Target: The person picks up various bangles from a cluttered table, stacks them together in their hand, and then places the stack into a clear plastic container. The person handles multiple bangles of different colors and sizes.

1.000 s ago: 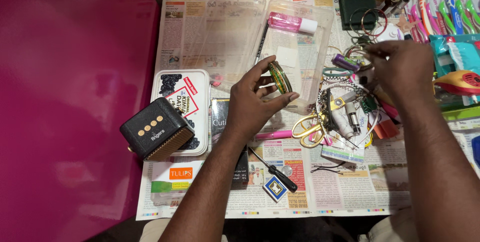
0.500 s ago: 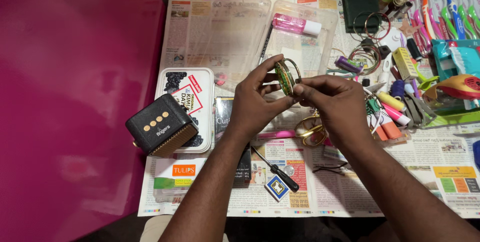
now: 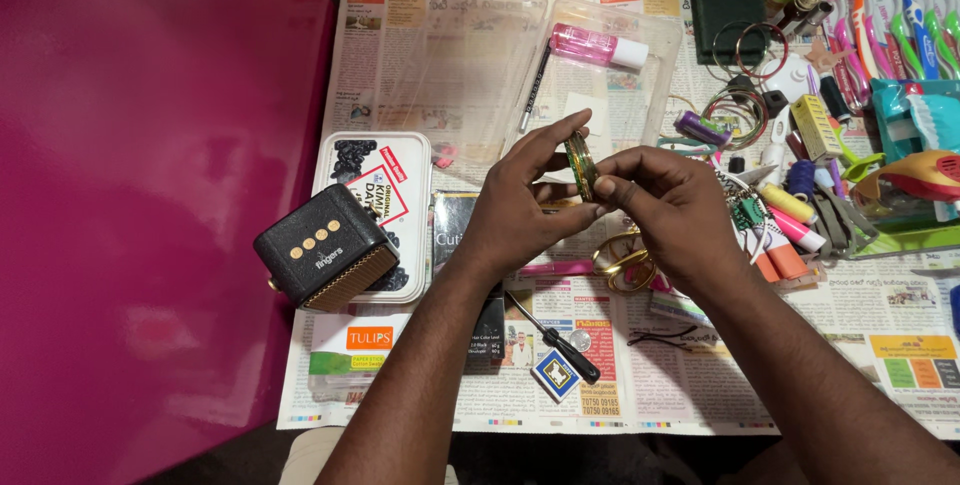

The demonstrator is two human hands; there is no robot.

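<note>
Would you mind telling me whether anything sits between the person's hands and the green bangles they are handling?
Nothing visible does. The left hand and the right hand both grip the stack of green bangles directly, holding it above the newspaper.

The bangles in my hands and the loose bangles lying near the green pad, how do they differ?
The held bangles are a tight green-and-gold stack, pinched on edge between the left hand and right hand. The loose bangles are thin wire-like rings, reddish and golden, lying flat and spread on the newspaper, untouched. The held bangles look wider-banded; the loose bangles look slimmer. Both are round rings.
</note>
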